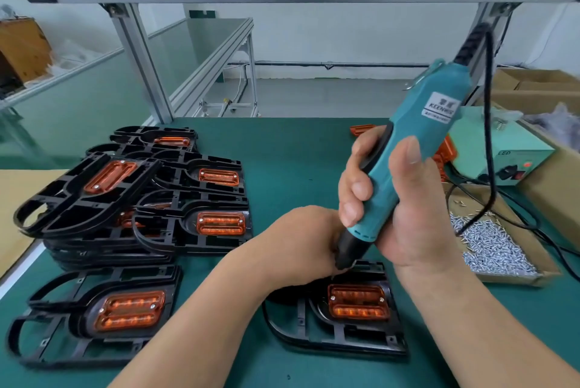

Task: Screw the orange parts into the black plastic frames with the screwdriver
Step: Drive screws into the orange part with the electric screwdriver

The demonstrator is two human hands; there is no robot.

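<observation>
A black plastic frame lies on the green mat in front of me with an orange part seated in it. My right hand grips a teal electric screwdriver, tilted, its black nose pointing down at the frame's top edge just above the orange part. My left hand rests at the frame's upper left, by the screwdriver tip. Its fingers are hidden, so their hold cannot be told.
A pile of black frames with orange parts covers the left of the mat, one more frame at front left. A cardboard tray of small silver screws sits right, behind it a green power box, cables and loose orange parts.
</observation>
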